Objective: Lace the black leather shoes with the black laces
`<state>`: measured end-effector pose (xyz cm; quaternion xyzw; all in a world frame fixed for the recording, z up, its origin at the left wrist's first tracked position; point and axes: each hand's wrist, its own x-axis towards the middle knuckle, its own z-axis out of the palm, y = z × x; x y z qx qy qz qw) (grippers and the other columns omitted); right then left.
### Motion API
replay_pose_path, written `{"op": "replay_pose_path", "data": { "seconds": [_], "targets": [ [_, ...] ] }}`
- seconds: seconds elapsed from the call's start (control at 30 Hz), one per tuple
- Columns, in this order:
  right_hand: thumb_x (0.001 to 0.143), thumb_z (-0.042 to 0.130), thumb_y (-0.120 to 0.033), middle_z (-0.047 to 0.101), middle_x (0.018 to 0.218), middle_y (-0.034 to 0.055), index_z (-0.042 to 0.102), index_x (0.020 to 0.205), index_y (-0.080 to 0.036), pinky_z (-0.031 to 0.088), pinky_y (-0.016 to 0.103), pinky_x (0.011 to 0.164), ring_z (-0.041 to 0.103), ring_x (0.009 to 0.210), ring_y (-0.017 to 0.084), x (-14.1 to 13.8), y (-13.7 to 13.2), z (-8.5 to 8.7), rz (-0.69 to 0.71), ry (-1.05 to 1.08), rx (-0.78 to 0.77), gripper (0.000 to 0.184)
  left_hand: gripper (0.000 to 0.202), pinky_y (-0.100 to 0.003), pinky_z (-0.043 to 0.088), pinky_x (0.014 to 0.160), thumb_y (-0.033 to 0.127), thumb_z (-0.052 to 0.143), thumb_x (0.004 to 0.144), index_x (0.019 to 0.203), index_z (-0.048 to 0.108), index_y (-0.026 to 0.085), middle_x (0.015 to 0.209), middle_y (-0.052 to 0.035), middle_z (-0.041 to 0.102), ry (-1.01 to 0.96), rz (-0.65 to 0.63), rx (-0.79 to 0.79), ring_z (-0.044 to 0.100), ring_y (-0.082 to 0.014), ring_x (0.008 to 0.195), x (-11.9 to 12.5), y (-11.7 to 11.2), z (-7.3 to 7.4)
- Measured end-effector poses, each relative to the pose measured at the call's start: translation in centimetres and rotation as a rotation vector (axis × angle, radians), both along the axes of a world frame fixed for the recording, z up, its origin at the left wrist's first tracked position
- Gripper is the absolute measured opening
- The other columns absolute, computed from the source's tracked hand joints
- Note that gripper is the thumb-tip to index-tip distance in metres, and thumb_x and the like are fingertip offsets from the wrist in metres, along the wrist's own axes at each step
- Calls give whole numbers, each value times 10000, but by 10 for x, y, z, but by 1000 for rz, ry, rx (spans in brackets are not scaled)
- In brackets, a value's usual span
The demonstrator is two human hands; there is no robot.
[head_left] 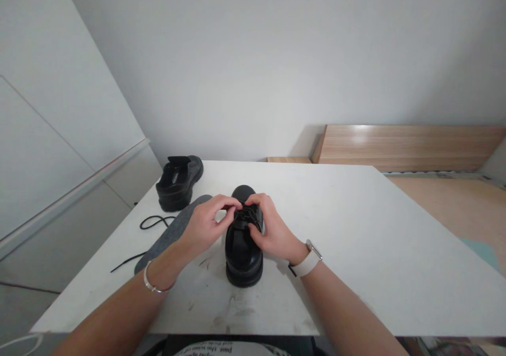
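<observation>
Black, smooth-finished shoe (244,258): positioned upright on the white surface (340,250), near its front edge, at the centre of the view. The heel faces the person; the toe points away. Thin black laces (247,213) cross the upper, between the toe cap and the opening.

Left hand (205,223): located at the left side of the laces. Thumb and index finger are brought together at the tips in a pinch on a lace. A bracelet (148,284) is fitted at the wrist.

Right hand (275,230): located at the right side of the shoe. The hand is partly curled, with the index finger bent over the laces and the thumb set apart, lower, against the upper near the opening. Whether a strand is gripped cannot be told. A watch (306,265) with a pale band is fitted at the wrist.

Adjacent items: a grey insole (169,240) lies obliquely to the left of the shoe, partly behind the left hand. A loose black lace (126,262) shows on its left side, one portion looped. A second black shoe (174,200) stands upright beyond the insole, at the far left of the surface.
</observation>
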<state>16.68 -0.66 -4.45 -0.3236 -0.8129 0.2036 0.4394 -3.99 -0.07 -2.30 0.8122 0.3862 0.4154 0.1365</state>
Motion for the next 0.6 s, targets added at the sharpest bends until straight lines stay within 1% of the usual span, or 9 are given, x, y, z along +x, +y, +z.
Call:
{"op": "replay_pose_path", "data": {
  "seconds": [0.13,0.23,0.37,0.47,0.53,0.6],
  "targets": [
    [792,535,-44,568,1143,100,493,1151,-216,455,476,965,514,1086,271,-6,-2,2,-56,-7,14,401,155,-292,553,783,217,536,984,1033,683,204,965,-45,732,-130,61,2,698,-162,845,-2,0,-2],
    [835,557,-57,580,1145,98,524,1122,-219,450,477,960,516,1083,276,-8,-4,6,-80,-41,41,331,155,-290,545,775,194,527,989,1035,675,194,947,-47,711,-172,70,43,681,-152,822,-2,-2,-1],
    [836,592,-55,580,1161,101,556,1105,-221,458,476,931,515,1076,282,-9,-7,10,-116,-120,42,318,200,-309,526,786,107,481,972,1011,659,192,934,-51,696,-112,8,135,654,-165,861,0,-6,2],
    [830,637,-66,578,1136,99,583,1080,-212,468,460,900,513,1045,275,-12,-7,8,-146,-166,49,294,257,-324,524,813,45,438,951,994,644,191,941,-57,689,-54,-53,204,638,-173,900,2,-7,3],
    [853,648,-90,587,1080,91,610,1016,-204,472,435,870,521,1003,259,-13,-6,6,-155,-158,87,203,249,-335,523,836,36,444,942,993,639,183,955,-66,678,-8,-73,227,626,-180,926,3,-8,4],
    [893,632,-117,604,1018,80,632,948,-199,471,409,839,536,957,240,-14,-4,2,-162,-128,144,98,204,-356,518,865,61,484,940,1009,641,172,991,-81,664,42,-65,234,610,-197,962,4,-8,4]
  ]
}}
